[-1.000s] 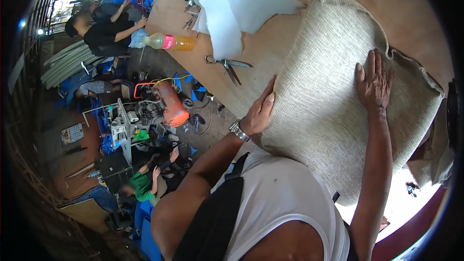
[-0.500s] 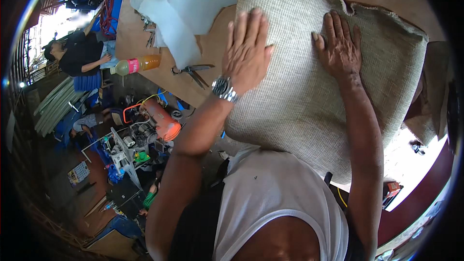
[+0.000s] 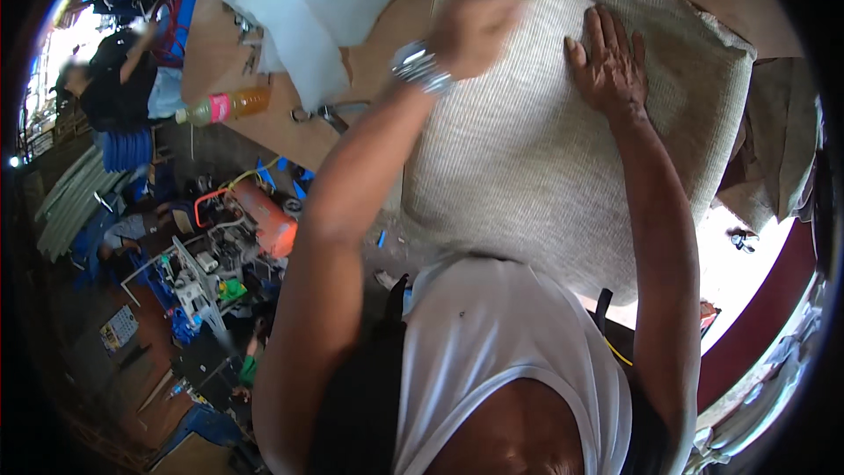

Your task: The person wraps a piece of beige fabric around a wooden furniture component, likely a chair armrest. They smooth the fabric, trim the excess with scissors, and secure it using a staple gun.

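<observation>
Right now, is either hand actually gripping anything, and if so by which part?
Nothing is gripped. The right hand lies flat, fingers spread, on the beige woven cloth; the left hand, blurred, is over its upper edge, contact unclear.

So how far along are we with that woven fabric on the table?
Done: the beige woven fabric lies spread over the wooden table. In hand: the right hand presses flat on it, while the left hand, blurred, is at its upper part. Left: its right edge looks rumpled, and the scissors and white sheet lie untouched.
</observation>
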The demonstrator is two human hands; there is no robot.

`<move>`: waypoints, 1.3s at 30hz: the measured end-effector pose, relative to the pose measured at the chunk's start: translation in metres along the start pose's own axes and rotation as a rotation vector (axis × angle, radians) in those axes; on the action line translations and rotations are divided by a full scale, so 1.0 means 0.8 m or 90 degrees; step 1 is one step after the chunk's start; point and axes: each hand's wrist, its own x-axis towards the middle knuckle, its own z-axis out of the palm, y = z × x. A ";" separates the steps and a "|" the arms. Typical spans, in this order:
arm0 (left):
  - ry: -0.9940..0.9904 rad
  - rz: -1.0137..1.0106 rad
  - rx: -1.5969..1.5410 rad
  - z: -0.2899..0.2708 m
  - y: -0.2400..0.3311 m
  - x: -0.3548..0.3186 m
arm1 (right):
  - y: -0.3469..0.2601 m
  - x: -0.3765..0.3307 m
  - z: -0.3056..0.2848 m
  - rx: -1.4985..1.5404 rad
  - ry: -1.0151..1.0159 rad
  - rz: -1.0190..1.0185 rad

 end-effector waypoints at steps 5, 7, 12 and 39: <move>0.078 -0.303 0.140 -0.094 0.049 -0.297 | 0.004 -0.001 0.009 -0.034 -0.013 0.000; 0.086 -0.359 0.121 -0.077 0.091 -0.347 | 0.004 0.002 0.012 -0.054 -0.019 -0.017; 0.131 -0.388 0.218 0.032 0.148 -0.355 | -0.005 0.001 0.007 -0.145 -0.067 -0.004; -0.264 0.024 0.533 0.154 0.028 0.000 | 0.011 0.016 -0.044 0.308 -0.047 0.060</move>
